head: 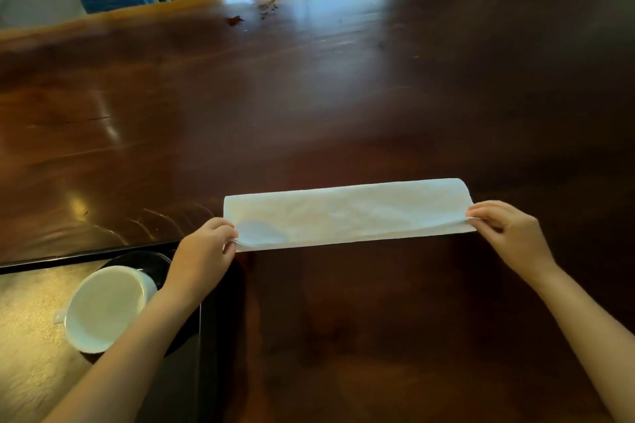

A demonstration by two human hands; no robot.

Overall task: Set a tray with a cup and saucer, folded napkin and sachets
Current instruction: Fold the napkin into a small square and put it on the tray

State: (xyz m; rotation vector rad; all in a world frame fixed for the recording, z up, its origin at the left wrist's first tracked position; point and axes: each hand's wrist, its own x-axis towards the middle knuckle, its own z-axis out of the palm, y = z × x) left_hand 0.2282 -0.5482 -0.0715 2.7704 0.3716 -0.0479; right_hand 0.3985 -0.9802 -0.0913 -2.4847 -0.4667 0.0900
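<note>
Dark wooden counter (pixel 309 96): white napkin (pixel 347 213) lies long axis left-right; left hand (pixel 206 247), right hand (pixel 505 227) each pinch one end.

Your left forearm (pixel 137 336) covers the cup's (pixel 103 306) rim at its 4 o'clock side and most of the dark saucer (pixel 151 263) beneath. At 8 o'clock the tray (pixel 27 336) runs off the left and bottom edges. Your left hand (pixel 202 251) and right hand (pixel 505 230) hide the napkin's (pixel 347 213) near corners. Brownish bits (pixel 268 7) at 12 o'clock are too small to tell.
</note>
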